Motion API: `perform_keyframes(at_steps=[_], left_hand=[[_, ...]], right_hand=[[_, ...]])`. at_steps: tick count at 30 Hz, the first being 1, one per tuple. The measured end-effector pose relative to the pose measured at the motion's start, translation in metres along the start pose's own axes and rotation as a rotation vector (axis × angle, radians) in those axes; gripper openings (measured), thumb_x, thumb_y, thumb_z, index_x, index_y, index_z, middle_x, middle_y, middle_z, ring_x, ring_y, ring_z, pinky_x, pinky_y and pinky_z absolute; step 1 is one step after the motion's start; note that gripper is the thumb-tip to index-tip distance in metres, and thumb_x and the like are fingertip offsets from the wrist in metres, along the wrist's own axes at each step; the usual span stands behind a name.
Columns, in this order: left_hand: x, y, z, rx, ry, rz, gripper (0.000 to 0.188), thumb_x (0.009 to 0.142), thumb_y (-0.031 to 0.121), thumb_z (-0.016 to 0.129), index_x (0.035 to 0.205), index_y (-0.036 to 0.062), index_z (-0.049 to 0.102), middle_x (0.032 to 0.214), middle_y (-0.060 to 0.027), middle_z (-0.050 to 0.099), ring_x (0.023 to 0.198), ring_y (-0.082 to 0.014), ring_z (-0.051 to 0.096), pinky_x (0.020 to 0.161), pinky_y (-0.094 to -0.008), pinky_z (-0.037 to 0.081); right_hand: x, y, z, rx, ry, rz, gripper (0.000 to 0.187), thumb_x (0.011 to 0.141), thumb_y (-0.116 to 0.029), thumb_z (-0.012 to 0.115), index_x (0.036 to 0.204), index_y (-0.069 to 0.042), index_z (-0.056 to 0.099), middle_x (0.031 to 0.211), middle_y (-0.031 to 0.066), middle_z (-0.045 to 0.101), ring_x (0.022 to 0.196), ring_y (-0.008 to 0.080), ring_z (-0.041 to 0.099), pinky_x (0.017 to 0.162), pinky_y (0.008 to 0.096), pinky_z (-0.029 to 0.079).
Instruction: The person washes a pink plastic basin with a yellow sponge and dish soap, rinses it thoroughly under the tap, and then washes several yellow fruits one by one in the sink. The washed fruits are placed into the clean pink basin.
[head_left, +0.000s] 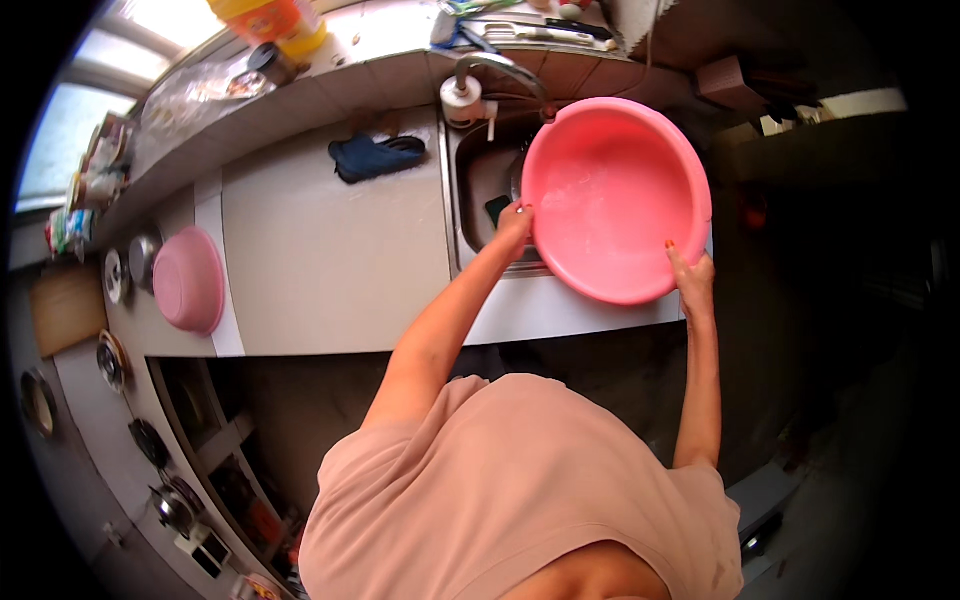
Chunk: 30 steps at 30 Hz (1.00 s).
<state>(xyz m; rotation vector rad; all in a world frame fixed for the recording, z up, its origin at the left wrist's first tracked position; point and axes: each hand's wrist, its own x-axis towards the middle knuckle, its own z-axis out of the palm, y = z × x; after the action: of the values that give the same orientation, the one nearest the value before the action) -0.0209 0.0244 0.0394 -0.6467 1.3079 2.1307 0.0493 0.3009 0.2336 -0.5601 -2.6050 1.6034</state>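
Observation:
A large pink plastic basin (pixel 610 200) is held between my two hands, tilted so that its inside faces me. It covers the right part of the metal sink (pixel 480 180). My left hand (pixel 515 225) grips the rim at the basin's left side. On the lower right rim, my right hand (pixel 692 275) is closed with the thumb over the edge. Inside the basin a few wet glints show, and I make out nothing else in it. The curved faucet (pixel 500 65) ends close to the basin's upper left rim. A small dark green item (pixel 497 208) lies in the sink beside my left hand.
A dark blue cloth (pixel 375 158) lies on the counter (pixel 330 260) left of the sink. Farther left stands a smaller pink basin (pixel 190 280). The back ledge carries a yellow bottle (pixel 285 30), a crumpled plastic bag (pixel 200 100) and several utensils. A knife block (pixel 735 85) stands at the back right.

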Motion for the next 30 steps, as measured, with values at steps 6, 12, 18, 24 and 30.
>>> perform_keyframes(at_steps=[6,12,18,24,30], left_hand=[[0.009,-0.023,0.012,-0.418,-0.028,-0.090,0.032,0.090,0.005,0.044,0.120,0.0073,0.057,0.104,-0.0125,0.065,0.086,-0.0250,0.066,0.071,-0.0476,0.057],[0.030,-0.043,0.009,-0.592,-0.030,-0.142,0.036,0.089,0.003,0.045,0.124,0.0003,0.053,0.112,-0.0163,0.063,0.098,-0.0311,0.065,0.085,-0.0500,0.055],[0.024,-0.040,0.008,-0.570,0.025,-0.033,0.036,0.088,0.004,0.046,0.122,0.0020,0.055,0.113,-0.0140,0.063,0.104,-0.0279,0.061,0.093,-0.0461,0.050],[0.012,-0.014,0.001,-0.276,0.036,-0.096,0.050,0.085,0.016,0.052,0.135,0.0183,0.049,0.128,-0.0079,0.056,0.111,-0.0315,0.054,0.090,-0.0607,0.041],[0.010,0.013,-0.010,-0.132,0.215,-0.206,0.057,0.086,0.020,0.057,0.140,0.0056,0.044,0.150,-0.0200,0.033,0.133,-0.0561,0.026,0.094,-0.0811,0.019]], right_hand=[[-0.009,-0.081,0.025,-0.388,-0.012,-0.147,0.042,0.084,-0.015,0.070,0.119,0.004,0.057,0.096,0.0194,0.069,0.090,0.0260,0.067,0.080,0.0342,0.051],[-0.017,-0.106,0.072,-0.752,0.172,-0.726,0.057,0.079,-0.012,0.069,0.131,0.002,0.047,0.127,0.0312,0.052,0.104,0.0457,0.059,0.085,0.0440,0.051],[-0.021,-0.119,0.108,-0.620,0.141,-0.693,0.055,0.076,-0.002,0.058,0.130,-0.001,0.050,0.135,0.0273,0.048,0.110,0.0425,0.058,0.091,0.0429,0.050],[-0.009,-0.125,0.115,-0.594,0.197,-0.757,0.054,0.074,0.002,0.053,0.128,0.000,0.053,0.134,0.0232,0.051,0.115,0.0381,0.057,0.095,0.0414,0.048],[-0.002,-0.128,0.119,-0.524,0.160,-0.754,0.055,0.073,0.004,0.052,0.127,0.003,0.054,0.131,0.0231,0.054,0.114,0.0367,0.058,0.095,0.0403,0.047]])
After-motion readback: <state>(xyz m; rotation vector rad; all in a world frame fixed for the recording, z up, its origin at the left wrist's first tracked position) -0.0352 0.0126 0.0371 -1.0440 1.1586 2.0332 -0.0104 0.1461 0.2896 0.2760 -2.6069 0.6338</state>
